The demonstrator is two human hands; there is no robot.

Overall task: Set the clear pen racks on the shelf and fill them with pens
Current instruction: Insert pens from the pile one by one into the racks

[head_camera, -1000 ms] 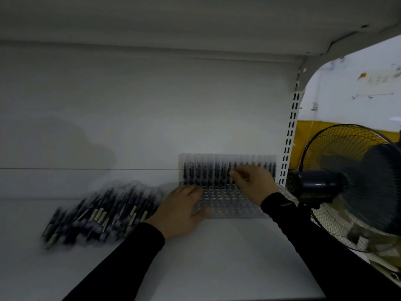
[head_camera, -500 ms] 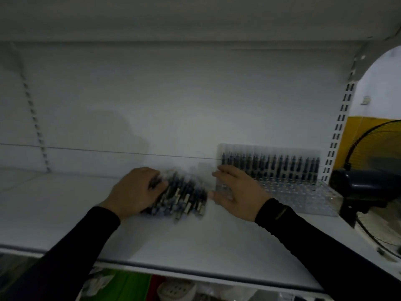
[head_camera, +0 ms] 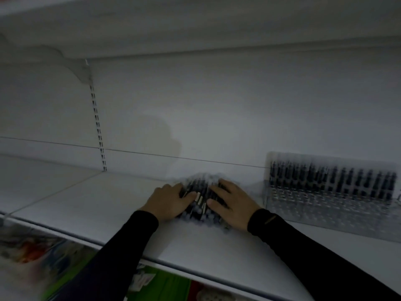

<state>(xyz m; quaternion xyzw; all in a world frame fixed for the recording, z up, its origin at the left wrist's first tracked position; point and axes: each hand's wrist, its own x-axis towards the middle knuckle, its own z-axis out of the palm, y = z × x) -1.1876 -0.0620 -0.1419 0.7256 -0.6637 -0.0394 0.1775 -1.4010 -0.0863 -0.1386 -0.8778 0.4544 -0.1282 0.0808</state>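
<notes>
Both hands, left hand (head_camera: 168, 202) and right hand (head_camera: 231, 203), cupping loose pens (head_camera: 200, 198) left of pen rack (head_camera: 332, 192): light, slick, roll-prone, best gathered by mid-barrel.

— Where is there room on the shelf (head_camera: 91, 196)?

— Left of the pen pile (head_camera: 200, 199), the white board lies bare out to the slotted upright (head_camera: 98, 131).

— And rightward?

— The clear rack (head_camera: 329, 198) stands against the back wall, its back row filled with upright pens; a narrow gap separates it from the pile.

— Overhead?

— The upper shelf (head_camera: 195, 22) caps the bay.
</notes>
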